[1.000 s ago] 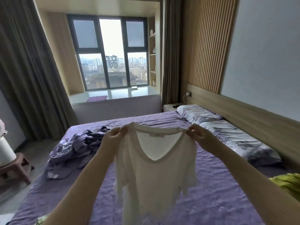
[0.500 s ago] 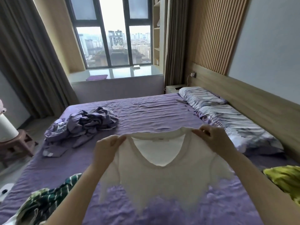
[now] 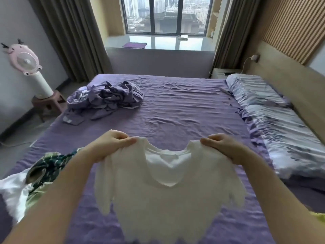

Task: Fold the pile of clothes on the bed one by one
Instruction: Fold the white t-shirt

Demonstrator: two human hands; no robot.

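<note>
A bedroom is presenting a wide bed [image 3: 184, 110] under a wrinkled purple sheet, which is serving as the work surface. Nearest the camera, a white T-shirt [image 3: 168, 187] is hanging spread over the near half of the sheet, neckline toward the window, its lower part blurred. The left hand [image 3: 109, 147] is pinching the left shoulder seam with curled fingers; the right hand [image 3: 226, 148] is gripping the right shoulder likewise. At the near left edge, a green patterned garment [image 3: 47, 166] is lying bunched beside a white cloth [image 3: 12, 191]. A sliver of yellow-green fabric [image 3: 319, 217] is showing at the near right edge. Farther back on the left, a crumpled purple bundle [image 3: 107, 99] is sitting on the sheet, well apart from the shirt. Two striped pillows [image 3: 274, 117] are lying along the headboard side. Beyond, a pink fan [image 3: 26, 60] is standing on a stool, and curtains are framing the window [image 3: 165, 14].
</note>
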